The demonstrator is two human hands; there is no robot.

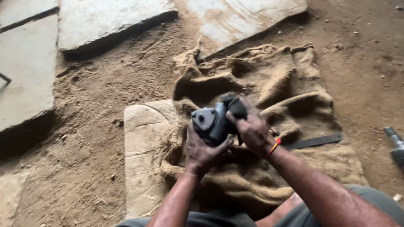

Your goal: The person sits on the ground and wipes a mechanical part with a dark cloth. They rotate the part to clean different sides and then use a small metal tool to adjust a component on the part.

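We see a dirt floor (97,138) under everything, with flat stone slabs (25,71) lying along its far and left edges. A rumpled burlap sack (290,109) spreads over the middle of the floor, its near edge reaching the person's knees. A pale wooden board (143,155) lies on the dirt with its right edge tucked under the sack's left edge. A dark flat strip (315,141) rests on the sack near its right edge, and a grey metal tool (395,147) lies on the dirt beyond the sack's right edge, partly cut off.

Above the middle of the sack we see both hands closed around a dark grey metal part (212,122). The left hand (204,153) cups it from below, fingers wrapped around its underside. The right hand (252,130), with a red and yellow thread at the wrist, grips its dark top end from above.
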